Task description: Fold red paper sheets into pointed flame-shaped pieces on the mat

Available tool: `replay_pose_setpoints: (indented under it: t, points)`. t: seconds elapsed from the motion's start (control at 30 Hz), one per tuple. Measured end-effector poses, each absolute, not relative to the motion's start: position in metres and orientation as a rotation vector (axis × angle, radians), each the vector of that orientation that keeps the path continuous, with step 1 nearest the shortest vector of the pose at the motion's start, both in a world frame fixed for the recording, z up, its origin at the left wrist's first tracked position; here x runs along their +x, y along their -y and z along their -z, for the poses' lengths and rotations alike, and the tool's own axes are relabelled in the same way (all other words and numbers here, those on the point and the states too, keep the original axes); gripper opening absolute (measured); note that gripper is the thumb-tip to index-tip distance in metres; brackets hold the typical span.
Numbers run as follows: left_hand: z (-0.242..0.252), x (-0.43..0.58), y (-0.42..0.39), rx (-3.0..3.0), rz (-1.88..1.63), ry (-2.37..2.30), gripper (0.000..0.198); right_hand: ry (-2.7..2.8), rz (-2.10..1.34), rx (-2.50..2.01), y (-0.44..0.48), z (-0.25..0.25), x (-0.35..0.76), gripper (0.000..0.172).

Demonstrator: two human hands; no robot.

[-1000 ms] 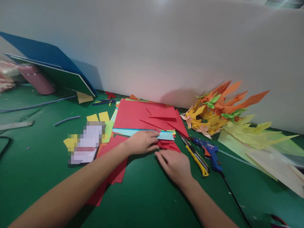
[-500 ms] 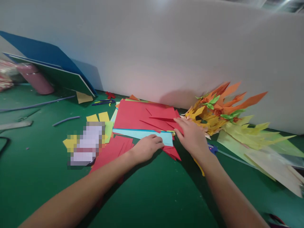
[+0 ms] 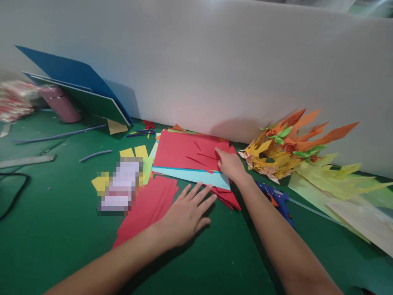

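My left hand (image 3: 186, 211) lies flat on the green table with its fingers spread, beside red paper strips (image 3: 147, 203), fingertips near a pile of small red pieces (image 3: 227, 197). My right hand (image 3: 229, 164) reaches over the stack of coloured sheets, its fingers closed on the right edge of the top red sheet (image 3: 187, 150). A light blue sheet (image 3: 196, 176) sticks out under the red one.
A blue glue gun (image 3: 276, 198) lies right of my forearm. Orange, yellow and green paper flowers and leaves (image 3: 294, 143) lean on the white wall. Yellow squares (image 3: 135, 152), blue and green boards (image 3: 80, 92), a pink bottle (image 3: 59, 107) and a black cable (image 3: 15, 192) lie left.
My right hand moved from the table front up onto the red sheet's edge and pinched it. My left hand slid back toward me and opened flat.
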State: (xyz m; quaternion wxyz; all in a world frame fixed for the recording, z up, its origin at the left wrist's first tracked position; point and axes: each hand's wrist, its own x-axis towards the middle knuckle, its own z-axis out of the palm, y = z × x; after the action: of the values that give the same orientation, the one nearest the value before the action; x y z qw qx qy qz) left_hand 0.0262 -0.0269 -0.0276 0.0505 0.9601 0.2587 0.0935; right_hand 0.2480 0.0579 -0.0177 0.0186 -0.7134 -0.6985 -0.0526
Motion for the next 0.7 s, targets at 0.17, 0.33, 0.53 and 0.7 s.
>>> replay_pose_setpoints:
  t: [0.17, 0.33, 0.53, 0.7]
  points:
    - [0.039, -0.016, 0.029, 2.943, -0.156, -0.918, 0.076, 2.184, 0.189, -2.216, -0.055, 0.017, 0.247, 0.039]
    - [0.045, -0.032, 0.016, 3.002, -0.14, -0.953, 0.073, 2.193, 0.216, -2.235, -0.056, 0.015, 0.246, 0.031]
    - [0.051, -0.032, 0.008, 3.026, -0.227, -1.096, 0.058, 2.241, 0.219, -2.248, -0.058, 0.016, 0.246, 0.024]
    - [0.05, -0.034, 0.008, 3.013, -0.195, -1.153, 0.057, 2.242, 0.187, -2.267, -0.059, 0.018, 0.245, 0.034]
